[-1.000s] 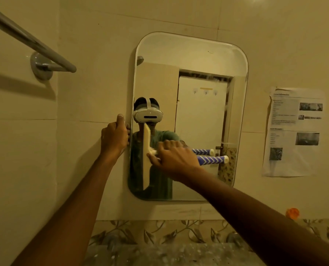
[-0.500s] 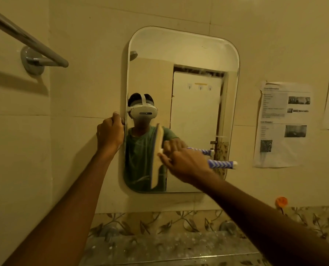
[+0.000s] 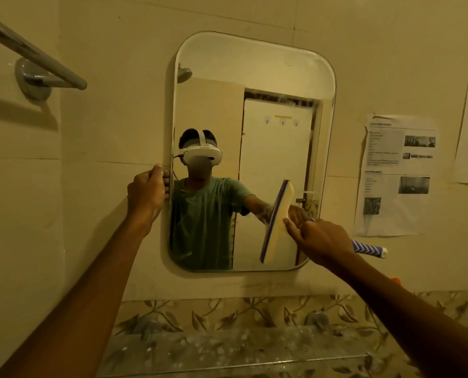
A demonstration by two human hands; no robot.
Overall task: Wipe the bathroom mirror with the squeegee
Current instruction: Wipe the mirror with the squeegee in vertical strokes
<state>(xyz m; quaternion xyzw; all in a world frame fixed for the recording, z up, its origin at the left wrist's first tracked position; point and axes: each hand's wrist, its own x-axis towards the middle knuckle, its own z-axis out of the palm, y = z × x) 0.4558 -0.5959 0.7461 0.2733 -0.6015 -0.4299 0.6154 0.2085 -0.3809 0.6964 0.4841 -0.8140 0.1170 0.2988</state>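
Note:
A rounded rectangular mirror (image 3: 254,77) hangs on the tiled wall. My right hand (image 3: 321,240) grips the blue-and-white striped handle of the squeegee (image 3: 277,222). Its cream blade with a blue edge stands nearly upright against the lower right part of the glass. The handle's end sticks out to the right past my hand. My left hand (image 3: 145,196) holds the mirror's left edge at mid height, fingers curled round the rim. The glass reflects a person in a green shirt wearing a white headset.
A metal towel bar (image 3: 36,61) juts out at the upper left. Printed paper sheets (image 3: 396,173) are stuck to the wall right of the mirror. Below runs a leaf-patterned tile band (image 3: 227,312) and a glass shelf (image 3: 227,353). An orange object (image 3: 395,281) peeks out behind my right forearm.
My right hand has drawn the squeegee across the glass from the left side to the right side of the mirror's lower half. My left hand has kept its hold on the left edge.

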